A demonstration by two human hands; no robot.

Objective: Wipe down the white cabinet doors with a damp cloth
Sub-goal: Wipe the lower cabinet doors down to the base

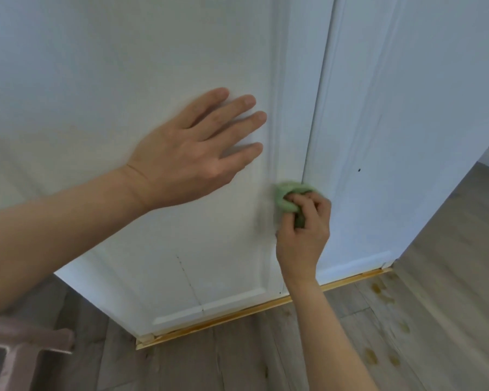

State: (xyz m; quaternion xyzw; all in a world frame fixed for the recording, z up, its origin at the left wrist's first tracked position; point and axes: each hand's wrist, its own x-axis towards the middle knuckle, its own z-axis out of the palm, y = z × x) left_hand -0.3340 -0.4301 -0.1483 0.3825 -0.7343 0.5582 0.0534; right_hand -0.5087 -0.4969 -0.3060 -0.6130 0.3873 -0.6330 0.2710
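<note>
Standing right by the white cabinet here. The left door [124, 80] fills most of the upper left and middle of the frame, and the right door [407, 122] takes the upper right, with a thin dark gap running down between them just right of centre.

The left hand [187, 162] is pressed flat on the left door's panel, around the middle of the frame, fingers straight and slightly spread, pointing toward the gap. It's not holding anything, just resting on the surface.

The right hand [304, 224] is lower down, a bit right of centre, with its fingers curled round a bunched-up green cloth [287, 197]. The cloth sits right at the edge of the left door where the two doors meet, up against the raised moulding there. It's a little blurry at that spot, so I can't really say whether the cloth touches only the left door or spans the gap as well.

Along the bottom of the doors there's a strip of light wood trim [237, 314] running diagonally from the lower centre up toward the right. Below it is a grey-brown wooden floor [266, 356], and in the lower right there are some yellowish spots [378, 289] on the boards. The left door has a thin dark line of specks low on its panel, and the right door has a couple of tiny dark dots. In the lower left corner there's a brownish piece of furniture [26, 345], too cropped to identify.
</note>
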